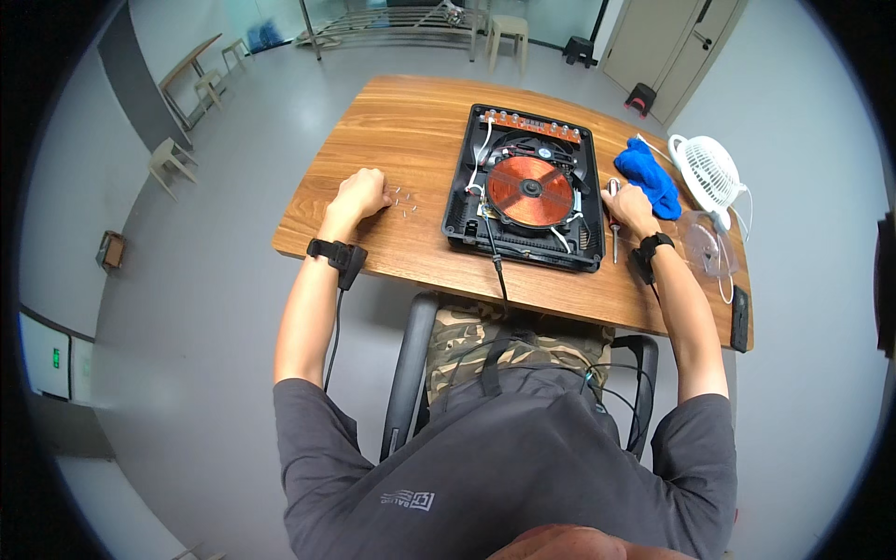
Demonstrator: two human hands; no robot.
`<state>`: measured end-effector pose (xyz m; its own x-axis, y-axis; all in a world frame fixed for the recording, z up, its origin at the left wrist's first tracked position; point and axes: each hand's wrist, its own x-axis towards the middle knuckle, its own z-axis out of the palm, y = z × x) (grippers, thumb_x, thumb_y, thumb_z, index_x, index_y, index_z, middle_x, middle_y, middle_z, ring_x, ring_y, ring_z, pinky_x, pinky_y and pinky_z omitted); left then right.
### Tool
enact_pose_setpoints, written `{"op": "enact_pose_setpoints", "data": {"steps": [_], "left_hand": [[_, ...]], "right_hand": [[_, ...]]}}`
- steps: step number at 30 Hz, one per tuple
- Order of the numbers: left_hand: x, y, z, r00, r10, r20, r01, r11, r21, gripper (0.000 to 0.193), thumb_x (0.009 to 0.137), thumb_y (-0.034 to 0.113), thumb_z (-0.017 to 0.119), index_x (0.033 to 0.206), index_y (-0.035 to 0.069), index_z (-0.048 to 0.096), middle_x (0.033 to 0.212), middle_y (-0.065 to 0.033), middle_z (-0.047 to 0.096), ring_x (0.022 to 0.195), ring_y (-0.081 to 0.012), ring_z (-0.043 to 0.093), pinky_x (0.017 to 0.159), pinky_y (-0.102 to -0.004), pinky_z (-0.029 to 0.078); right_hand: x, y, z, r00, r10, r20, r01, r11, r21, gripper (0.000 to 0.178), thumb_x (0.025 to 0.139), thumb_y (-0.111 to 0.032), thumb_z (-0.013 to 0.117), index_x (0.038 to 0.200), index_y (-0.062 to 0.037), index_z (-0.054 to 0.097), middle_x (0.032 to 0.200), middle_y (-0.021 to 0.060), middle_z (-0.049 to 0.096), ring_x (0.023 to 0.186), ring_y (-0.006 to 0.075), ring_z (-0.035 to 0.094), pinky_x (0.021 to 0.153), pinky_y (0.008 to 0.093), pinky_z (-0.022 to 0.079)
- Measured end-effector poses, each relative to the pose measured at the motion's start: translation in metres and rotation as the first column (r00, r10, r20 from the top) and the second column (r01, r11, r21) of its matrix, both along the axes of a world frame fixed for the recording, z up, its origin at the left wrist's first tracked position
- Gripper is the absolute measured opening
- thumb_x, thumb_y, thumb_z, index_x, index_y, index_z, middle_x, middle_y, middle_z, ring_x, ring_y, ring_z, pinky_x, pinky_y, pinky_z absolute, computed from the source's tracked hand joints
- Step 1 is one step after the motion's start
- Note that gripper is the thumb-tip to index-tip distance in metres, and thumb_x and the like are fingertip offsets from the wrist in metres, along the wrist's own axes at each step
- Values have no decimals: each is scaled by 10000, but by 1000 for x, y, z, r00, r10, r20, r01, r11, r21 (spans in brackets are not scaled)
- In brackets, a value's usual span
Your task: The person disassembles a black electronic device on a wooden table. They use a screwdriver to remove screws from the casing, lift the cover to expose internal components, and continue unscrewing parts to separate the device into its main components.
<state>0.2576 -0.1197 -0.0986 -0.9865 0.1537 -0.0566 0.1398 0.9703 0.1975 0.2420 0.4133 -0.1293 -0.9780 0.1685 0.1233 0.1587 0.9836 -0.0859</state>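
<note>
Both arms [306, 322] reach forward; left hand [362, 192] closed near screws [413, 208]; right hand [634, 207] grips screwdriver [614, 224].

Head view: left fisheye of a side-by-side pair, worn at head height; I look down and forward;
Grey shirt [532, 457]: nearest to me, along the lower edge;
Left hand [364, 193], right hand [633, 209], wooden table [401, 126]: middle distance;
Door [665, 47]: far off, near the curved upper rim

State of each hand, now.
Left hand: curled beside small silvery metal pieces; grip unclear.
Right hand: at red-handled metal screwdriver; grip unclear.
</note>
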Motion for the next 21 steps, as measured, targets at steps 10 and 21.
{"op": "enact_pose_setpoints", "data": {"steps": [10, 21], "left_hand": [[1, 46, 37, 972, -212, -98, 225, 964, 143, 430, 862, 308, 747, 1166, 12, 676, 1153, -184, 675, 1072, -341, 658, 926, -419, 527], [-20, 167, 63, 947, -320, -24, 318, 946, -68, 379, 925, 311, 657, 1160, 14, 677, 1032, -245, 715, 1008, -400, 681, 885, -451, 539]], "right_hand": [[10, -16, 5, 987, -86, 137, 109, 980, -168, 600, 904, -532, 554, 1096, 12, 718, 1112, 255, 704, 1061, 409, 674, 921, 477, 536], [13, -13, 16, 994, -57, 97, 77, 972, -221, 600, 912, -548, 588, 1083, 11, 725, 1125, 251, 702, 1053, 390, 688, 906, 455, 557]]}}
